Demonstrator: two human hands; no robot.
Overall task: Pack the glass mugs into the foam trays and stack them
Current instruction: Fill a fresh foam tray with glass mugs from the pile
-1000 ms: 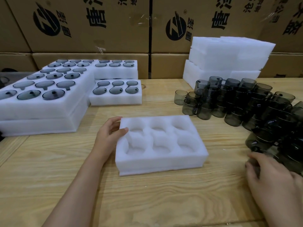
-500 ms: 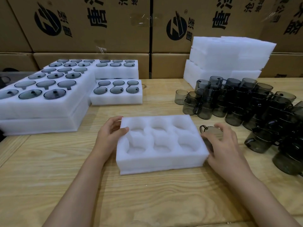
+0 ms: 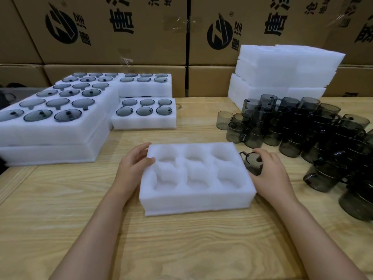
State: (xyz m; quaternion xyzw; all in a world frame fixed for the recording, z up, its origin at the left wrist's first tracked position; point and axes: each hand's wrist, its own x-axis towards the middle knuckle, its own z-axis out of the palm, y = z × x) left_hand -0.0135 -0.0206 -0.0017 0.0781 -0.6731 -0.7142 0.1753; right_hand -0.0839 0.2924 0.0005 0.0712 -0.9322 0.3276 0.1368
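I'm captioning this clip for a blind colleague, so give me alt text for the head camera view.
A person's left hand grips the left edge of an empty six-pocket foam tray on a wooden table, while the right hand holds a dark glass mug beside its right edge. Loose mugs crowd the right; filled trays sit at left.

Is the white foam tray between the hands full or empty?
Empty. All six pockets of the white foam tray show bare foam; the right hand holds a smoky glass mug beside its right edge.
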